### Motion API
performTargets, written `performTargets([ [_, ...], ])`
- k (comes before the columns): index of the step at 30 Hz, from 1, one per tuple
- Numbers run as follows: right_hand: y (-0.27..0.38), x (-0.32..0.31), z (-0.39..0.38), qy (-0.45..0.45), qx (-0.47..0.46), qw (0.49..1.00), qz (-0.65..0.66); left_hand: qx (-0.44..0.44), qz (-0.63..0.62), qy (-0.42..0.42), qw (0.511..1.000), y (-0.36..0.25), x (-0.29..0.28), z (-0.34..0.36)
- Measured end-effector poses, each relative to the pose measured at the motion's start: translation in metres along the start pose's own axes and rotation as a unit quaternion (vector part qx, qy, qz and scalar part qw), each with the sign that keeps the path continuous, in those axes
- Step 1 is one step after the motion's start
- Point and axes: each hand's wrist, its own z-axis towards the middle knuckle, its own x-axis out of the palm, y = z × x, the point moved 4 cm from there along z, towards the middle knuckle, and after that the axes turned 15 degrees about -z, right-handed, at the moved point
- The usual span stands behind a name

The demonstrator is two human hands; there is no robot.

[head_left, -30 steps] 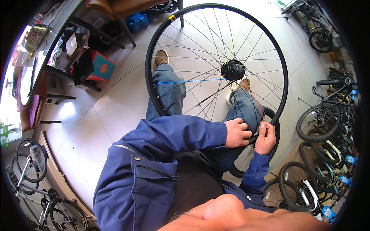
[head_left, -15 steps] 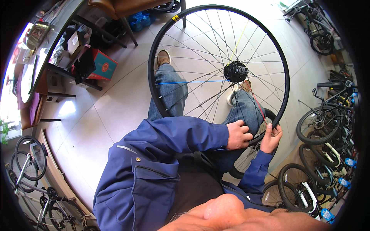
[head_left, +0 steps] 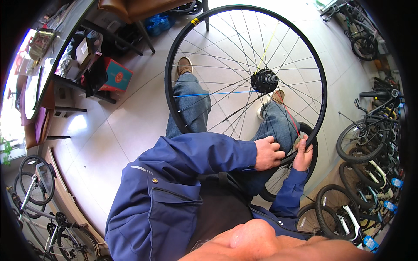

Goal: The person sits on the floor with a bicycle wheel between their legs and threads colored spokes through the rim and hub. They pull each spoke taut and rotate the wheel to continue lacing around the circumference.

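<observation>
A black spoked wheel [head_left: 323, 91] stands tilted before me, its hub [head_left: 262, 80] near the middle, with one blue spoke [head_left: 217, 92], one red spoke [head_left: 287, 111] and one yellow spoke [head_left: 270, 43]. My left hand [head_left: 269, 152] has curled fingers gripping the lower rim. My right hand [head_left: 303, 152] holds the rim where the red spoke meets it, thumb upright and fingertips partly behind the rim. A second wheel [head_left: 314, 163] with a tyre is partly hidden behind these hands, beside my right knee. My jeans and shoes show through the spokes.
Packed bicycles [head_left: 361, 135] line the right side; more [head_left: 37, 187] stand at lower left beside boards [head_left: 61, 174]. At upper left are a desk [head_left: 65, 30], brown chairs [head_left: 126, 8], a teal-and-red box [head_left: 117, 74] and a blue bundle [head_left: 154, 24]. Tiled floor [head_left: 100, 143] surrounds my feet.
My right hand has moved slightly rightward along the rim, its fingertips now more behind it. The wheel shifted slightly right, then back left. My left hand stays at about the same spot.
</observation>
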Motion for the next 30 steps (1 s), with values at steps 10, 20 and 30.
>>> performTargets([
  [10,0.003,0.002,-0.002,0.008,0.006,1.0,0.016,0.026,-0.009,-0.034,0.999,0.003,0.004,-0.003],
  [20,0.004,0.0,-0.006,0.003,0.012,0.998,0.057,-0.197,-0.096,-0.112,0.969,0.003,-0.114,-0.032],
  [30,0.004,-0.001,-0.012,-0.001,0.017,0.999,0.052,-0.351,0.074,-0.223,0.906,0.047,-0.211,-0.125],
])
